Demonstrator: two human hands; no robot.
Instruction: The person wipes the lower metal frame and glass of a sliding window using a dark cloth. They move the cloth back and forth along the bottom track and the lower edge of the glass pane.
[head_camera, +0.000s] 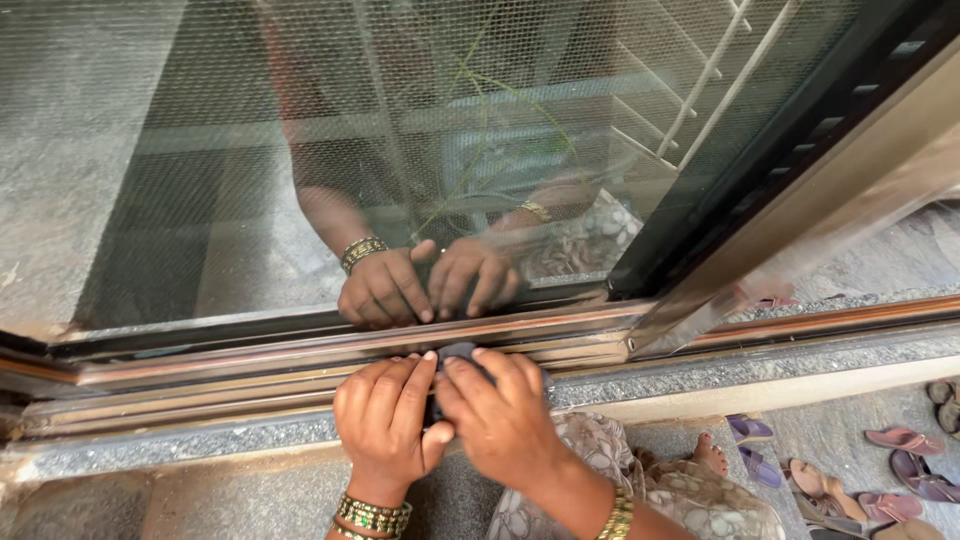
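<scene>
View from above of two bare hands working at the bottom of a sliding door. The left hand (385, 425) and the right hand (500, 420) sit side by side, touching each other, and both press on a small dark cloth (460, 352) that lies on the metal door track (250, 355). The fingers of each hand are curled narrow around the cloth, which is mostly hidden beneath them; only its upper edge shows between the fingertips. The left wrist carries green and gold bangles (372, 515), and the right wrist carries a gold bangle (620, 515). The track runs from left to right across the view, with several parallel brown rails, and a speckled stone sill (750, 370) lies just below it. Above the track stands the glass door panel (200, 150), covered by fine mesh, in which both hands are mirrored. The dark door frame (760, 160) slants down from the upper right to meet the track. A patterned garment (660, 490) covers the person's lap below the right forearm, and one bare foot (710, 455) shows beside it. Several sandals (900, 470) lie scattered on the floor at the lower right, well apart from the hands.
</scene>
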